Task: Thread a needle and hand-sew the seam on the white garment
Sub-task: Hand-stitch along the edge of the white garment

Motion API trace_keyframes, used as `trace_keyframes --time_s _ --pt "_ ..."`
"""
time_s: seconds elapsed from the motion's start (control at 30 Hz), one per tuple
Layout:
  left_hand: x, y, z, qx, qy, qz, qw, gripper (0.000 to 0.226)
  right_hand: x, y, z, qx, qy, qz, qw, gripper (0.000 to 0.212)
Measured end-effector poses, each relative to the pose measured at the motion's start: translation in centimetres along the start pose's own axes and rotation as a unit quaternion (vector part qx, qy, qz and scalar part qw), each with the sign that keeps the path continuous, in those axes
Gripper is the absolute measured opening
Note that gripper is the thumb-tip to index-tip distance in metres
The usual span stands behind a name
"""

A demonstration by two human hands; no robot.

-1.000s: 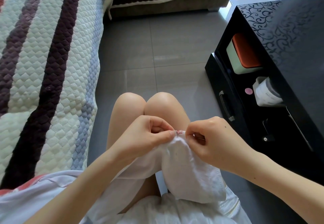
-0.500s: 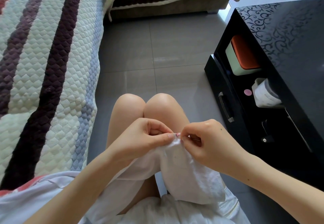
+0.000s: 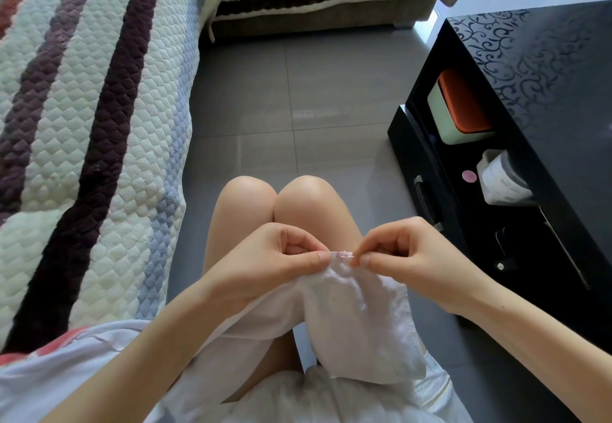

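Fingers (image 3: 309,258) of left hand (image 3: 271,257) pinch edge of white garment (image 3: 357,316); right hand (image 3: 410,254) fingers pinch needle (image 3: 349,257) at that edge, above knees (image 3: 275,197). Garment drapes down from fingers. Grey tiled floor (image 3: 331,108) beneath; striped quilted cover (image 3: 99,124) left; black table (image 3: 546,91) right, its shelf (image 3: 463,214) holding orange-lidded box (image 3: 460,114), white container (image 3: 503,181). I can't read its label (image 3: 500,186).
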State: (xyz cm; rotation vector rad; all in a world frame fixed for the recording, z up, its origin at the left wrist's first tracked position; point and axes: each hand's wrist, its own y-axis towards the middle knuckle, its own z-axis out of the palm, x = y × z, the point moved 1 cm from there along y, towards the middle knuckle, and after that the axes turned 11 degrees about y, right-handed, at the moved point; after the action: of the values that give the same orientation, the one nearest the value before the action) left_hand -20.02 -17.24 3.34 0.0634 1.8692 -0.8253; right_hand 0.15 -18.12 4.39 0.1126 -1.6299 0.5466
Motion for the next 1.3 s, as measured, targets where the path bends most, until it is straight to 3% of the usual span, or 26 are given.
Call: trace_keyframes --time_s 0.27,0.4,0.6,0.67,0.87,1.1,1.23,1.3 --pt "0.0 0.0 -0.3 0.060 -0.085 -0.003 0.995 0.010 -0.5 0.4 -0.1 0.021 0.104 0.093 0.990 0.015" --pt "0.0 -0.1 -0.2 0.073 -0.103 0.003 0.992 0.008 -0.7 0.5 -0.1 0.031 0.134 0.110 0.984 0.025" --pt "0.0 0.0 -0.2 0.078 -0.114 0.014 0.990 0.013 -1.0 0.7 0.1 0.042 0.150 0.119 0.981 0.020" --pt "-0.1 0.1 0.0 0.074 -0.111 0.016 0.991 0.018 -1.2 0.7 0.2 0.049 0.165 0.116 0.978 0.009" --pt "-0.1 0.3 0.2 0.053 -0.093 0.010 0.994 0.025 -1.6 0.5 0.8 0.063 0.156 0.087 0.982 0.007" --pt "0.1 0.4 0.5 0.055 -0.132 0.000 0.990 0.016 -1.8 0.1 -0.6 0.014 0.073 0.039 0.996 0.012" --pt "-0.1 0.8 0.9 0.036 -0.106 0.011 0.994 0.023 -1.7 0.4 0.8 0.001 0.095 0.019 0.995 0.015" --pt "0.0 0.7 0.9 0.024 -0.103 0.006 0.994 0.014 -1.5 0.4 0.9 -0.014 0.072 -0.008 0.997 0.012"
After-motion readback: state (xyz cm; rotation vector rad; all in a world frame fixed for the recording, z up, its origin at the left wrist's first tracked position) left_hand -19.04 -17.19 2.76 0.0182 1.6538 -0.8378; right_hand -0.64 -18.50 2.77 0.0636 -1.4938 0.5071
